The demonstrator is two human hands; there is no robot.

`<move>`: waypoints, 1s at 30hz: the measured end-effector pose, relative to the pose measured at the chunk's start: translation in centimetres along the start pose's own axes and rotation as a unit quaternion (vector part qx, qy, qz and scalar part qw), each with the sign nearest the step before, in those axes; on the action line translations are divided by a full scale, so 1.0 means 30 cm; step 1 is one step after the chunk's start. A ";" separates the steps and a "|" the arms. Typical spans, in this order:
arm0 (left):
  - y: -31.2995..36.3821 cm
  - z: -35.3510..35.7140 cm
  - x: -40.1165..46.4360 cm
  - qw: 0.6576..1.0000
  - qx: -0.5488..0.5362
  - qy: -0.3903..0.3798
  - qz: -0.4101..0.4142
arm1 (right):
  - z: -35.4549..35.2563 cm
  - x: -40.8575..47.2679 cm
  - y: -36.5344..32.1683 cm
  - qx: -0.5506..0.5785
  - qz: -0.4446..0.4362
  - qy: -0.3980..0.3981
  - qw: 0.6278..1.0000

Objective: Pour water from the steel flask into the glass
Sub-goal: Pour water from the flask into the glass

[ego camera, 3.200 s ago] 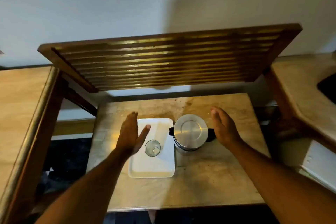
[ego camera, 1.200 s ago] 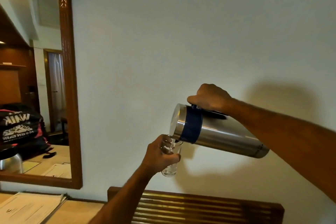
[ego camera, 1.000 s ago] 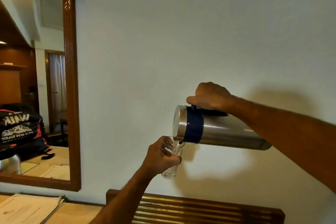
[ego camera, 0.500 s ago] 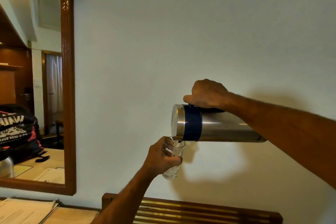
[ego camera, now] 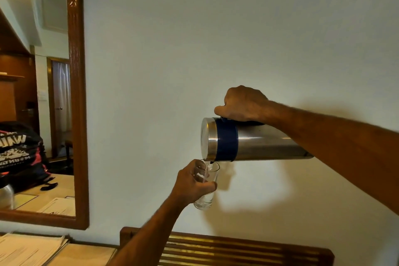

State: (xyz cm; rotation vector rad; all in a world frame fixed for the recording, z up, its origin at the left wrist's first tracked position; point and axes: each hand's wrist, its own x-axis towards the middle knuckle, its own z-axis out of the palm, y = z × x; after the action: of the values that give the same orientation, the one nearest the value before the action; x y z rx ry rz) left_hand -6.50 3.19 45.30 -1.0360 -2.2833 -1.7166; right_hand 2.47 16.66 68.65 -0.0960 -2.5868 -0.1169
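Observation:
The steel flask (ego camera: 259, 143) with a dark blue band lies nearly level in the air in front of the white wall. My right hand (ego camera: 243, 104) grips its handle from above. Its spout sits just over the rim of a clear glass (ego camera: 206, 197). My left hand (ego camera: 191, 181) is wrapped around the glass and holds it up under the spout. A thin stream of water runs into the glass, and a little water shows at its bottom. My fingers hide most of the glass's left side.
A wood-framed mirror (ego camera: 78, 114) hangs on the wall at the left and reflects a dark bag and a room. A slatted wooden rack (ego camera: 237, 250) runs along the bottom. Papers (ego camera: 26, 250) lie on a surface at the lower left.
Both hands rose from the table with the glass and flask. Over the last second the flask tipped from slanted to almost level, and water started running into the glass.

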 end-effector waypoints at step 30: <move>-0.014 0.010 0.017 1.000 -0.005 0.007 0.007 | 0.020 0.015 0.004 -0.011 -0.024 0.000 1.000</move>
State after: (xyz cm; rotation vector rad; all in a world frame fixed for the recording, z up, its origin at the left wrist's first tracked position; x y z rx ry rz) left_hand -7.02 3.62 45.10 -1.0369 -2.2559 -1.7251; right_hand 1.78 16.85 68.40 -0.0405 -2.5880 -0.1628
